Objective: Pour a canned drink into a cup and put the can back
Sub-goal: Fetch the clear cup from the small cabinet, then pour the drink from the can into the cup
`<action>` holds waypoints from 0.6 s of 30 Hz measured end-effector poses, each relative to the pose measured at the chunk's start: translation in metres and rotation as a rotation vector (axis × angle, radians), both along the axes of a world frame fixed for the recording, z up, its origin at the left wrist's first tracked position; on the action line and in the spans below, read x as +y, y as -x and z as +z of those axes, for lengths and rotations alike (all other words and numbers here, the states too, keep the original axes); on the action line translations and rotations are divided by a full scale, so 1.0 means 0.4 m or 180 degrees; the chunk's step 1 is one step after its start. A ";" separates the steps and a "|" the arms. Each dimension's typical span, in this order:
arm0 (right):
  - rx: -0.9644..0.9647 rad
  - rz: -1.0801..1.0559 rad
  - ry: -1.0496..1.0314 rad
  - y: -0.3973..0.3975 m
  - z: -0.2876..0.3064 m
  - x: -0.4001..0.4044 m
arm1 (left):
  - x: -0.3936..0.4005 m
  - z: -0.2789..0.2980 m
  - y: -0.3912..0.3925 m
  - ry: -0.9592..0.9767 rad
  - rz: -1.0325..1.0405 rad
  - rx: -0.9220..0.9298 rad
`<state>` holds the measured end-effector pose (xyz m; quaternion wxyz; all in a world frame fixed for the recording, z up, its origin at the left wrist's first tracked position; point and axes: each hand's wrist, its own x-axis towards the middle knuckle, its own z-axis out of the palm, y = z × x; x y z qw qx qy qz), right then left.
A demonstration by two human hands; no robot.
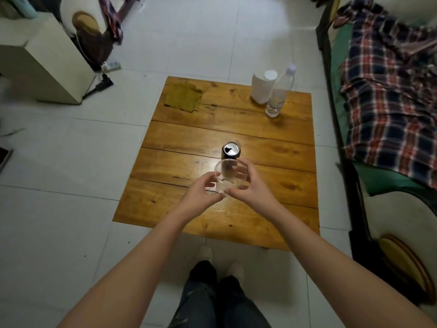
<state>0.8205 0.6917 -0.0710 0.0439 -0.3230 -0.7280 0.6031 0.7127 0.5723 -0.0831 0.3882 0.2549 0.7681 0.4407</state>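
We see a square low table (212, 129) of knotty, varnished wooden planks, standing on pale floor tiles. Above its near half, both hands hold a clear, thin-walled plastic cup (230, 172), round-mouthed and seemingly empty. The grip of the left hand (201, 194) is curled about the cup's left side, and the grip of the right hand (248, 185) wraps its right side, fingers behind the wall and thumb near the base. Just beyond the cup stands the can (231, 150), a dark cylinder with a bright aluminium lid whose mouth is already open; we can read no label on it. At the far right corner stand a white paper roll (261, 87) and, touching it, a transparent plastic bottle (279, 95) with a pale cap. A frayed, olive-yellow cloth (183, 97) lies flat at the far left. To the right, a plaid blanket (387, 91) in red, navy and white drapes a bed.
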 end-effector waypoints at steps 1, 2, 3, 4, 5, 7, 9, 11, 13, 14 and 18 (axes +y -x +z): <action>-0.0014 0.0029 0.0018 0.009 -0.009 0.006 | 0.007 -0.008 0.009 0.0019 -0.0007 -0.0013; -0.0026 0.0051 0.0038 0.019 -0.019 0.012 | 0.012 -0.017 0.018 0.0017 -0.0007 -0.0034; -0.0044 0.0069 0.0059 0.029 -0.030 0.019 | 0.018 -0.029 0.028 -0.0002 0.0004 -0.0055; -0.0058 0.0091 0.0074 0.040 -0.040 0.025 | 0.024 -0.042 0.038 -0.0024 0.0021 -0.0069; -0.0068 0.0119 0.0084 0.049 -0.050 0.030 | 0.030 -0.055 0.047 -0.0035 0.0036 -0.0075; -0.0103 0.0167 0.0099 0.069 -0.067 0.041 | 0.042 -0.079 0.065 -0.0049 0.0062 -0.0104; -0.0151 0.0185 0.0103 0.085 -0.083 0.053 | 0.052 -0.103 0.079 -0.0075 0.0087 -0.0149; -0.0200 0.0193 0.0090 0.097 -0.096 0.064 | 0.060 -0.123 0.092 -0.0106 0.0111 -0.0182; -0.0257 0.0195 0.0084 0.106 -0.108 0.075 | 0.067 -0.144 0.104 -0.0070 0.0123 -0.0195; -0.0283 0.0188 0.0072 0.108 -0.114 0.081 | 0.070 -0.154 0.110 -0.0040 0.0137 -0.0188; -0.0406 0.0017 0.0013 0.103 -0.141 0.113 | 0.079 -0.190 0.138 0.0103 0.0247 -0.0160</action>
